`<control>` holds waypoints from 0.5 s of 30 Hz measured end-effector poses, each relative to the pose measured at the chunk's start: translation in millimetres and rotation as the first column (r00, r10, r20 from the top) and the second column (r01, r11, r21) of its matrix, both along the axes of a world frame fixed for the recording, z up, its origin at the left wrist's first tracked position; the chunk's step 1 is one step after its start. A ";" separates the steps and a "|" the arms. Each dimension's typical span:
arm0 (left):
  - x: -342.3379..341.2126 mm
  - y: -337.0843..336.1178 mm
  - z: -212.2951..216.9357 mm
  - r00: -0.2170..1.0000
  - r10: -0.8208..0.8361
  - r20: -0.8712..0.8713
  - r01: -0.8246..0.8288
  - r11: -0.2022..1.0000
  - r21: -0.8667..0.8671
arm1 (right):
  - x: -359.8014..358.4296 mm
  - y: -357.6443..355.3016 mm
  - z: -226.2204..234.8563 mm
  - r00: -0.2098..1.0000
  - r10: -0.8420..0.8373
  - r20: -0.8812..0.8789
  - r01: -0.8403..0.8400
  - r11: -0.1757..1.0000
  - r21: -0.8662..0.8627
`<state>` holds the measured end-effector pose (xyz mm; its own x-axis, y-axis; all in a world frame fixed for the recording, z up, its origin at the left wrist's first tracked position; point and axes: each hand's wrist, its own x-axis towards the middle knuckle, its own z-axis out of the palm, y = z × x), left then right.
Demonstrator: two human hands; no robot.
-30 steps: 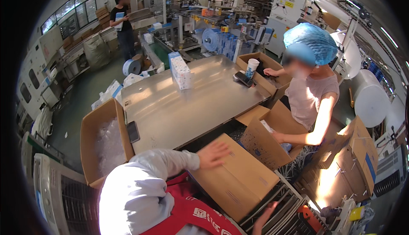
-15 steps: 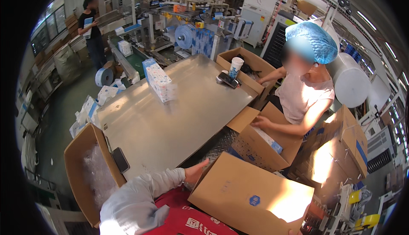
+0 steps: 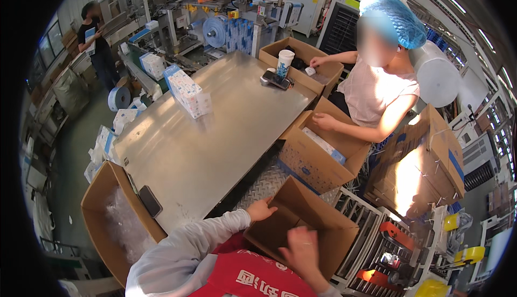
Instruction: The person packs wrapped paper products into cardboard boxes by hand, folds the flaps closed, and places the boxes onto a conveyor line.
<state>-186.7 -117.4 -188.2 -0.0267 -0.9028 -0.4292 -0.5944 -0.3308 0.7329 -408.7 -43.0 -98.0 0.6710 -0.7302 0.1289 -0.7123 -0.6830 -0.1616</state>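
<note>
An open brown cardboard box (image 3: 323, 219) stands upright in front of me, its flaps raised. My left hand (image 3: 262, 209) grips the box's left flap edge. My right hand (image 3: 300, 249) rests fingers spread on the near side of the box, over its opening. Whether anything lies inside is hidden. Across from me a person in a blue hair net (image 3: 385, 89) reaches into another open box (image 3: 315, 159) with one hand and into a far box (image 3: 301, 60) with the other.
A steel table (image 3: 210, 130) carries a row of white and blue packs (image 3: 188, 93), a paper cup (image 3: 284, 63) and a phone (image 3: 149, 200). A box with plastic bags (image 3: 110, 227) stands at my left. A roller conveyor (image 3: 377, 238) runs at my right. Another person (image 3: 97, 41) stands far left.
The flat cardboard sheet has been stood up into an open box. My left hand moved from its flat top to the left flap, and my right hand came into view at the near side.
</note>
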 end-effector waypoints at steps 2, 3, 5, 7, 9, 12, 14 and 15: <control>4.0 2.2 -16.8 0.999 0.002 -0.049 -0.002 1.000 -0.017 | -82.2 0.9 6.2 0.939 -0.307 -0.155 0.298 0.951 -0.081; 4.9 2.2 -13.8 0.998 -0.007 -0.058 0.006 1.000 -0.002 | -144.4 10.6 -26.3 0.888 -0.427 -0.170 0.411 0.904 -0.119; -2.2 -4.3 -1.2 0.956 -0.137 -0.258 0.133 0.991 -0.033 | -229.0 31.7 -88.2 0.648 -0.625 -0.435 0.737 0.660 0.148; 3.9 -21.0 -68.9 0.922 -0.209 -0.326 0.212 0.977 -0.026 | -291.4 40.0 -229.9 0.535 -0.669 -0.516 0.844 0.412 0.342; 40.8 -31.5 -19.4 0.849 0.077 -0.523 0.083 0.957 0.277 | -225.7 25.2 -190.4 0.597 -0.802 -0.022 0.474 0.330 0.816; 64.3 -36.9 -40.3 0.957 0.133 0.256 -0.068 0.966 -0.249 | -200.6 37.6 -206.9 0.315 -0.949 -0.026 0.485 0.137 0.864; 14.1 -23.2 -63.4 0.607 0.291 0.739 0.376 0.715 -0.590 | -196.6 15.0 -215.8 0.333 -0.942 -0.037 0.716 0.227 0.660; 2.6 -15.1 -78.2 0.831 0.079 0.551 0.088 0.959 -0.270 | -179.8 10.8 -200.9 0.284 -0.945 -0.163 0.804 0.142 0.577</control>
<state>-184.0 -132.5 -266.4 0.1338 -0.9849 -0.1095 -0.9260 -0.1637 0.3403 -588.4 -32.2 -298.9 -0.4636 -0.7759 -0.4278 -0.6673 0.6234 -0.4075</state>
